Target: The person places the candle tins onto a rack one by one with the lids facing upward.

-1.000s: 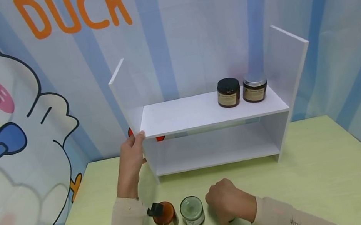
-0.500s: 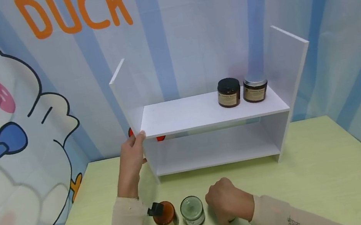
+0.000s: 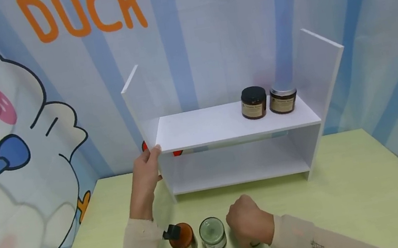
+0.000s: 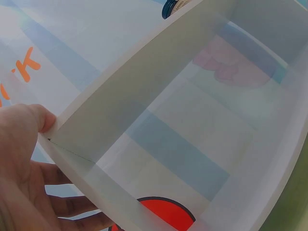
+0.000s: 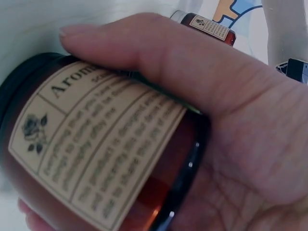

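My left hand (image 3: 149, 162) grips the front left corner of the white two-level shelf (image 3: 222, 127). Its thumb (image 4: 41, 119) lies on the front edge and the fingers (image 4: 62, 192) reach behind the side panel. My right hand (image 3: 248, 224) is down on the table, wrapped round a brown glass jar (image 5: 96, 159) with a cream label and a dark lid. In the head view the hand hides that jar. Just left of it stand a clear jar (image 3: 212, 233) and an amber jar (image 3: 182, 240).
Two dark jars stand at the right end of the upper board, one with a black lid (image 3: 253, 102) and one with a silver lid (image 3: 283, 100). The lower level holds nothing. The pale green table (image 3: 349, 196) meets a printed duck backdrop behind the shelf.
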The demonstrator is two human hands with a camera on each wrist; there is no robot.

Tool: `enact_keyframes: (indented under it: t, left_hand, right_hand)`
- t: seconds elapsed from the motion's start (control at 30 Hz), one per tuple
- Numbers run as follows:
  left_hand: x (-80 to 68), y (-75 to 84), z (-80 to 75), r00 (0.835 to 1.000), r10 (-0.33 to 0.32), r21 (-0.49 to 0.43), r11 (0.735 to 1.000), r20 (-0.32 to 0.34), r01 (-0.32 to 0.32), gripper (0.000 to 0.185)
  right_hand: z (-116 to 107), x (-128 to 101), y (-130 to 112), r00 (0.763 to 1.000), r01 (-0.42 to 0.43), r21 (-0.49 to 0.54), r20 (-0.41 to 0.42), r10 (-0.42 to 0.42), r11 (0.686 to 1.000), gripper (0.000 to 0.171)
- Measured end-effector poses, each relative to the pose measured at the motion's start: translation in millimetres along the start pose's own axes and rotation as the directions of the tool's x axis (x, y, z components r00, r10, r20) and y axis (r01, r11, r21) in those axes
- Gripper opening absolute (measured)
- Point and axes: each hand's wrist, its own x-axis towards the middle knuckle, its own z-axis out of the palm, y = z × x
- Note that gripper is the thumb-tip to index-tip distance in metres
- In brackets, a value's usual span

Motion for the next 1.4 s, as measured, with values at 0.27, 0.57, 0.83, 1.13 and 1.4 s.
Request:
enact_keyframes:
  t: [0.27, 0.57, 0.83, 1.13, 1.4]
  left_hand:
    - [-0.3, 2.0, 0.6, 1.0, 0.0, 0.009, 1.0, -0.003, 0.0, 0.074]
    - [-0.7, -1.7, 0.3, 1.0, 0.006, -0.002, 1.0, 0.008, -0.006, 0.074]
    - [1.3, -2.5, 0.8, 1.0, 0.01, -0.008, 1.0, 0.002, -0.01, 0.075]
    - [-0.5, -0.8, -1.0, 1.0, 0.011, 0.0, 1.0, -0.003, -0.011, 0.074]
    - [-0.1, -2.1, -0.9, 1.0, 0.011, -0.021, 1.0, 0.021, -0.011, 0.077]
  right_hand:
    - [-0.6, 0.1, -3.8, 0.999, -0.013, -0.07, 0.03, 0.015, 0.997, 0.033]
    - [0.6, 2.9, -7.2, 0.998, -0.018, -0.078, 0.06, 0.022, 0.997, 0.03]
    - [0.0, 4.6, -9.9, 0.995, -0.054, -0.098, 0.076, 0.062, 0.994, 0.021]
    - [-1.9, 3.3, -7.5, 0.996, -0.058, -0.097, 0.063, 0.064, 0.994, 0.027]
    - [-1.9, 5.9, -5.5, 0.99, -0.07, -0.08, 0.12, 0.079, 0.994, 0.031]
